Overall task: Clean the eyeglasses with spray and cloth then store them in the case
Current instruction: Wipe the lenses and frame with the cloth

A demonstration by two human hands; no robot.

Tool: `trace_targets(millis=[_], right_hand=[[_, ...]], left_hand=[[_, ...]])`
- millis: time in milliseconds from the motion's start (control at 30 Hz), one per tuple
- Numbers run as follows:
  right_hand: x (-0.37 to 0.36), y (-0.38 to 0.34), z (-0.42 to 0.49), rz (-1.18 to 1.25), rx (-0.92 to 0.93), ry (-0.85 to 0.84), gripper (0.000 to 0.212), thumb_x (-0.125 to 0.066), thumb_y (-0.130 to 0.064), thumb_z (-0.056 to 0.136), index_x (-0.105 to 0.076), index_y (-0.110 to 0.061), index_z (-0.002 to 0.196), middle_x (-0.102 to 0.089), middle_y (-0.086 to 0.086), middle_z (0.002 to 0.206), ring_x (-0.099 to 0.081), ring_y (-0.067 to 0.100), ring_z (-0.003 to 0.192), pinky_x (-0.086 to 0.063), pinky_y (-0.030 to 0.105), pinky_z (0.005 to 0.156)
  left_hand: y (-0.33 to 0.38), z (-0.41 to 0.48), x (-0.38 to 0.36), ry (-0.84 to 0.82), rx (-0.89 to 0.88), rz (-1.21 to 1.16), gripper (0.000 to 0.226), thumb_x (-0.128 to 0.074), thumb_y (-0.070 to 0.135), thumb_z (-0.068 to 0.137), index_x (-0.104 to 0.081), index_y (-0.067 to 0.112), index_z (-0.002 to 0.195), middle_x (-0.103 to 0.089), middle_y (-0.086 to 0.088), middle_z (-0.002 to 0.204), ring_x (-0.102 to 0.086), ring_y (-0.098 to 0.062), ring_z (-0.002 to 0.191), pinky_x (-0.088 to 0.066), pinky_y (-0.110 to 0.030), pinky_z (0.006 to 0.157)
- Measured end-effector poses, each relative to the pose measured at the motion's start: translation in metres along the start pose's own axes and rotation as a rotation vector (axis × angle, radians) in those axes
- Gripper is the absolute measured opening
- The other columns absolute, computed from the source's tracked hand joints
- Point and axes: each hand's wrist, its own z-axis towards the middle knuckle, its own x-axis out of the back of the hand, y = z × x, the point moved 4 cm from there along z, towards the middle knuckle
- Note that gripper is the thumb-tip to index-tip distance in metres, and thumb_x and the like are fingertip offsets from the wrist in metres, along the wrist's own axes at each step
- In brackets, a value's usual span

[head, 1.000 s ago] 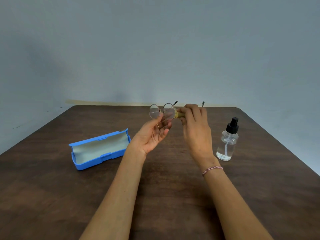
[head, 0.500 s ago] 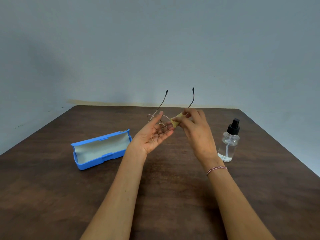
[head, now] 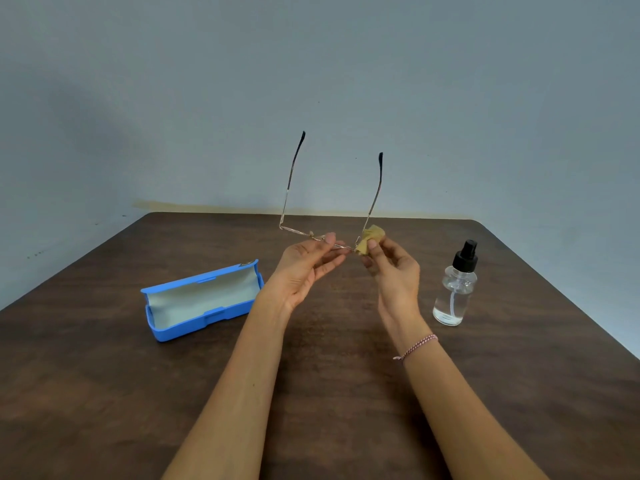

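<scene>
At centre frame, the left hand (head: 304, 268) pinches thin gold wire-rimmed eyeglasses (head: 301, 232) between its fingers, temples pointing up. The right hand (head: 391, 271) has its fingers clamped on a small tan cloth (head: 372, 237) at their right end. An open blue plastic case (head: 201, 299) lies to the left and a clear spray bottle (head: 453, 292) stands to the right, both on the dark wooden bench (head: 104, 393).

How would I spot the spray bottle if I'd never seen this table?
Start at the dark wooden table. On its right side, just right of the right hand, stands the spray bottle, upright and untouched. It is the only clear thing with a black pump top; the case on the left is blue.
</scene>
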Motion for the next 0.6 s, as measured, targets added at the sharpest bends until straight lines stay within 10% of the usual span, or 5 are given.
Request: trace_targets(millis=[267,600], right_hand=[[-0.002,-0.001,0.001,0.265,-0.163,-0.146,0.013,-0.051,-0.003,0.092,-0.064,-0.002,0.094,-0.07,0.004,0.085,-0.063,0.011,0.078,-0.054,0.018,0.071],[-0.001,-0.004,0.005,-0.154,0.047,-0.223,0.008,-0.063,-0.01,0.086,-0.068,-0.014,0.091,-0.068,-0.007,0.077,-0.058,0.002,0.071,-0.048,0.019,0.071]], left_hand=[[-0.003,-0.001,-0.009,-0.054,-0.04,0.065,0.017,-0.057,0.0,0.087,-0.063,-0.001,0.102,-0.07,-0.009,0.1,-0.066,-0.019,0.095,-0.056,-0.032,0.084],[-0.004,-0.001,-0.013,-0.086,-0.069,0.046,0.025,-0.056,-0.002,0.086,-0.061,0.001,0.11,-0.069,-0.009,0.101,-0.07,-0.016,0.088,-0.058,-0.027,0.078]])
